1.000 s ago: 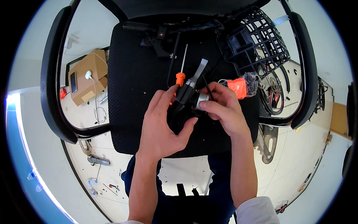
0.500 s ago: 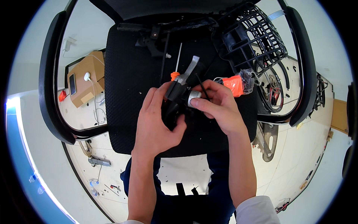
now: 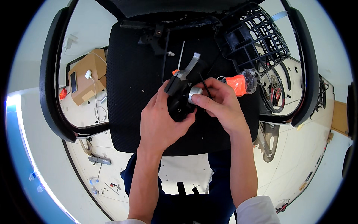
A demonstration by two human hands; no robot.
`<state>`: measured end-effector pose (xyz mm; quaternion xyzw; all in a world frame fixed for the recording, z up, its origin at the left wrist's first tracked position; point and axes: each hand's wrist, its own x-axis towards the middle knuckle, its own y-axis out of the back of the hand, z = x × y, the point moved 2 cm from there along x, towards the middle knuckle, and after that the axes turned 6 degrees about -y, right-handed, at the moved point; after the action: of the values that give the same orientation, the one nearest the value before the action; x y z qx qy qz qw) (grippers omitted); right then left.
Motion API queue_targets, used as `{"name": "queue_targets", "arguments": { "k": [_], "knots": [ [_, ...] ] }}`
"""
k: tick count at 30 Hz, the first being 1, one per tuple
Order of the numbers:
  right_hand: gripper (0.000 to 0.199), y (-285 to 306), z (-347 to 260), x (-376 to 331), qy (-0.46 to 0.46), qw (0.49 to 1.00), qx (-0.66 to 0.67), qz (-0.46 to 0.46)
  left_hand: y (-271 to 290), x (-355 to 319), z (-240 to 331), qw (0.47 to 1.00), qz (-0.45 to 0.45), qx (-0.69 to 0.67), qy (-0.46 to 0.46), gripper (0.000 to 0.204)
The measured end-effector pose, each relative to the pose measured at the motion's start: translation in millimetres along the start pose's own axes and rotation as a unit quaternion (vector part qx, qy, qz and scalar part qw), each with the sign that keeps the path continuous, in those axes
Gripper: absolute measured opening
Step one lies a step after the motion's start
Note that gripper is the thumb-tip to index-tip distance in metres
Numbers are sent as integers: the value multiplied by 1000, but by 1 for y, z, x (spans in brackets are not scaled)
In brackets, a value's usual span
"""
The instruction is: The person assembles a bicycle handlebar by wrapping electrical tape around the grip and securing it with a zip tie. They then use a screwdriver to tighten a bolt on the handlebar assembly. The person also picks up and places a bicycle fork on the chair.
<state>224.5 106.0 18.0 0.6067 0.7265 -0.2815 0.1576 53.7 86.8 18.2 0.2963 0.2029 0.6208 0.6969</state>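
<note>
Both hands work over the black mesh chair seat (image 3: 126, 93). Left hand (image 3: 162, 123) wrapped around a black brake-lever assembly (image 3: 179, 102), fingers closed on its lower body, thumb up along the side. Silver lever blade (image 3: 190, 65) sticks up and away from the left hand, tilted. Right hand (image 3: 220, 106) closed in a pinch on a small silver cylindrical part (image 3: 194, 94) at the side of the assembly, thumb and forefinger on it; a thin black cable (image 3: 203, 84) runs out past the right fingers.

Just beyond the right hand: an orange tool handle in clear wrap (image 3: 240, 82), lying on the seat. Farther out from it, a black wire basket (image 3: 257, 41). Above the left hand, a thin metal rod (image 3: 181, 54) with an orange bit at its base. Off to the left hand's outer side, on the floor, a cardboard box (image 3: 89, 80).

Step in hand, judged: fitting or turning the silver barrel piece at the lever body, mid-way. Next move likely calls for a steady left-hand hold while the right fingers twist or seat the part, keeping the cable clear
</note>
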Motion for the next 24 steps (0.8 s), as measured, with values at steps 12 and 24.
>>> {"name": "queue_targets", "arguments": {
  "k": [12, 24],
  "knots": [
    [25, 17, 1, 0, 11, 1000, 14, 14, 0, 7, 5, 1000, 15, 8, -21, 53],
    [18, 16, -4, -3, 44, 996, -57, 61, 20, 13, 1, 995, 40, 19, 90, 47]
  ]
}}
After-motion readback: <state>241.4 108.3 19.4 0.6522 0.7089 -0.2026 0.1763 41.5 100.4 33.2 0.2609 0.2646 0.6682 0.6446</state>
